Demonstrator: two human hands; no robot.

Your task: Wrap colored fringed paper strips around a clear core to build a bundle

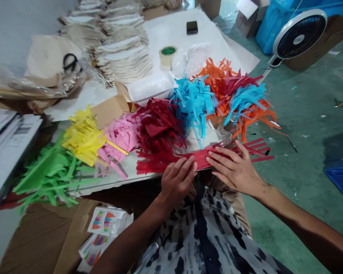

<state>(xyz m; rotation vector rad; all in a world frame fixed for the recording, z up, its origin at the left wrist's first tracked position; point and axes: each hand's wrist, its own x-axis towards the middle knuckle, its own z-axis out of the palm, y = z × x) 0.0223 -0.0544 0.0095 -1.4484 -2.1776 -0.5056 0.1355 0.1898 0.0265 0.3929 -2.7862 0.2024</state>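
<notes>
A strip of dark red fringed paper (200, 158) lies along the near edge of the table. My left hand (177, 180) presses on it with the fingers stretched flat. My right hand (236, 167) lies flat on the strip's right part, fingers spread, beside the loose red fringe ends (260, 148). Behind the strip sit piles of fringed paper: dark red (158, 127), blue (193, 101), orange (217, 74), pink (121, 135), yellow (84, 135) and green (50, 171).
A white foam tray (148, 86), a roll of tape (167, 55), a small black box (192, 27) and stacked cream tassels (120, 45) lie further back. Scissors (71, 62) rest at far left. A fan (298, 34) stands on the green floor at right. Printed cards (101, 228) lie below the table.
</notes>
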